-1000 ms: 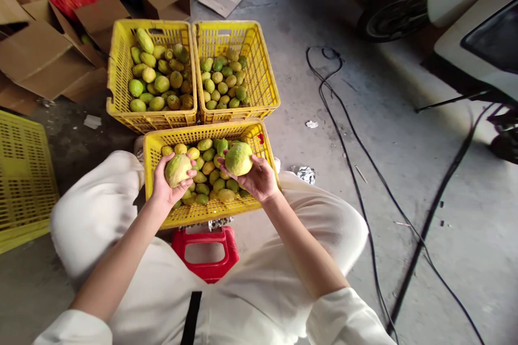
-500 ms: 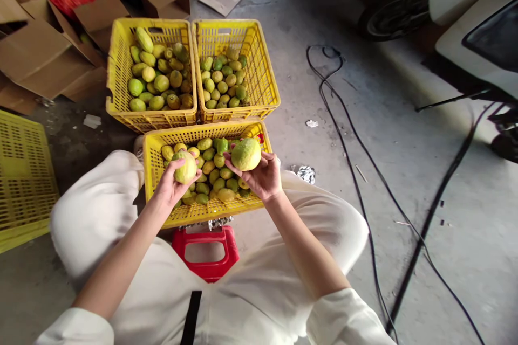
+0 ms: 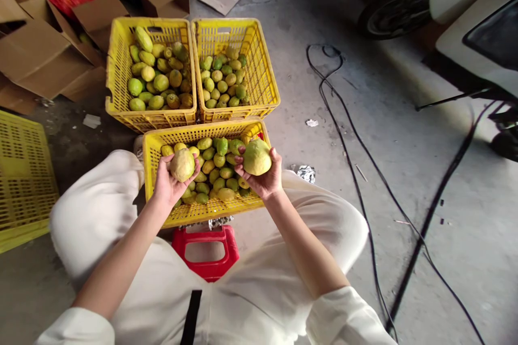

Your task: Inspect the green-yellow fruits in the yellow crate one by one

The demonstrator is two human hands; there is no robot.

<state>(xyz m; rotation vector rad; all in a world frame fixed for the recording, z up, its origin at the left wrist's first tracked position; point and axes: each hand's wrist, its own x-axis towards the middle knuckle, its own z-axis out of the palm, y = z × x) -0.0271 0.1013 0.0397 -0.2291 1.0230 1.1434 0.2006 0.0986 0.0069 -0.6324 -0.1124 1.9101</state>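
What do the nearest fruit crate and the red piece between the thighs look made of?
Nearest fruit crate: probably moulded plastic, semi-matt yellow, judging by regular perforations and rounded rim. Red piece: likely smooth plastic, slight sheen, rounded edges; painted metal isn't ruled out.

Fruit at left (image 3: 182,165) is pale yellow; fruit at right (image 3: 257,157), yellow-green. Near crate (image 3: 206,132) is yellow, patterned with slots; its loose fruit (image 3: 214,175) shows mixed greens and yellows. Plastic frame (image 3: 232,253): red. Trousers (image 3: 259,302): off-white. Cable (image 3: 429,207): black. Floor (image 3: 299,124): grey.
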